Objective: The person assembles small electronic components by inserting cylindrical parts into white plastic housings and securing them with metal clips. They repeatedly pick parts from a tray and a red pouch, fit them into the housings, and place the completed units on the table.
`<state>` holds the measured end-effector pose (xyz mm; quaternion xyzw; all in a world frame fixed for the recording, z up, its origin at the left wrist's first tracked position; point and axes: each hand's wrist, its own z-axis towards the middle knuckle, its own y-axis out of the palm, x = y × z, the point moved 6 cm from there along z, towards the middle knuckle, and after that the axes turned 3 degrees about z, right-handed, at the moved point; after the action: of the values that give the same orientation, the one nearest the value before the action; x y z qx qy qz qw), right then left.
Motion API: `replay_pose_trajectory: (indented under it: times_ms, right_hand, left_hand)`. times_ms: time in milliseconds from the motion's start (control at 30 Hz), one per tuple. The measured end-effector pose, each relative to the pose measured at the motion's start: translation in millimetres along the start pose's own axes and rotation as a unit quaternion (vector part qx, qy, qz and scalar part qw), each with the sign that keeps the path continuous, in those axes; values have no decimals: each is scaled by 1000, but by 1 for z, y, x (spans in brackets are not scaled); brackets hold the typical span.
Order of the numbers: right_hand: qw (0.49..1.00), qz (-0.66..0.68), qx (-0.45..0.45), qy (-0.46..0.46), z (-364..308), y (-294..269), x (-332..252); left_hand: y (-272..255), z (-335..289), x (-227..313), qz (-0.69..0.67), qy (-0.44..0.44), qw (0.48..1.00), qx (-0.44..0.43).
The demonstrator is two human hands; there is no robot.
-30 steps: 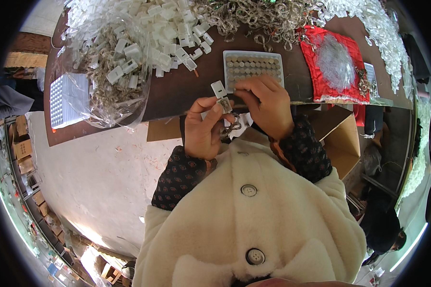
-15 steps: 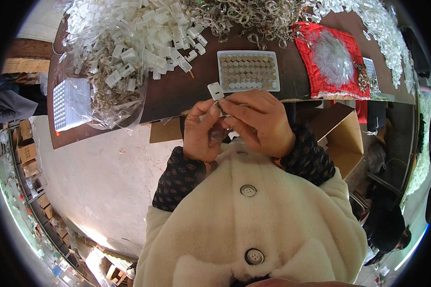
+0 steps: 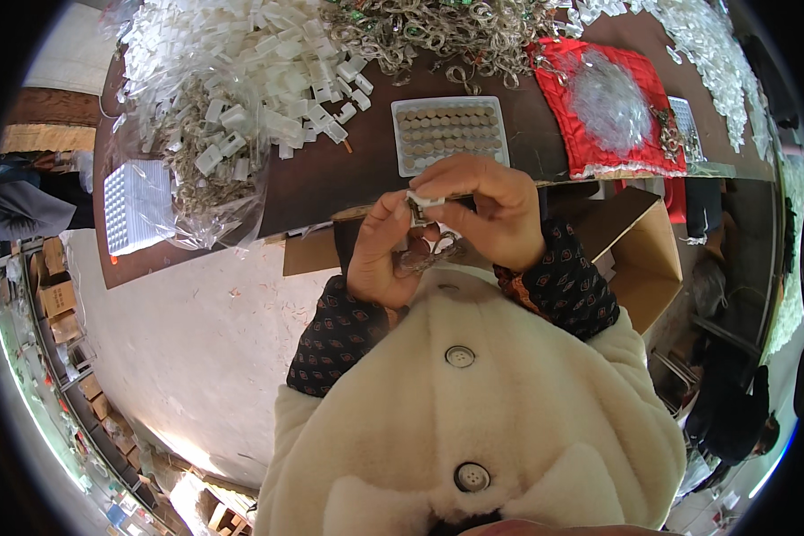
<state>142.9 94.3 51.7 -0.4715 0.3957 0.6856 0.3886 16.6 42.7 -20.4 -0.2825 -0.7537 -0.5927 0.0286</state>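
A small white plastic case (image 3: 427,201) is pinched between the thumb and fingers of my right hand (image 3: 496,210), lying almost flat. Close against its left end, the thumb and index finger of my left hand (image 3: 381,255) are closed on a small metallic part whose kind is hidden by the fingers. From below the case a thin clear-grey coiled cord (image 3: 435,254) hangs between my palms. Both hands are raised in front of the table edge, just below a pale tray (image 3: 399,143) holding rows of small round metal discs (image 3: 449,132).
White plastic cases (image 3: 281,54) are heaped at the back left, beside a clear bag of metallic pieces (image 3: 192,170). Ring-like metal parts (image 3: 438,36) pile up behind the tray. Right of it lies red cloth (image 3: 554,112) with clear strands (image 3: 612,103). A cardboard box (image 3: 643,250) stands below the table.
The white case has tipped from upright to nearly flat, and my right fingers have shifted onto it. The coiled cord now shows more between my hands. The view has shifted slightly.
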Motion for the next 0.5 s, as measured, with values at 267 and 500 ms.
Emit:
replay_pose_trajectory:
  times_ms: [267,500]
  right_hand:
    - [969,-161,-54,-182,-3,10,-18]
    - [958,-160,-2,-238,-11,8,-14]
  left_hand:
    - [-10,0,-6,-60,-36,996,-55]
    - [-9,-1,-17,-77,-43,995,-37]
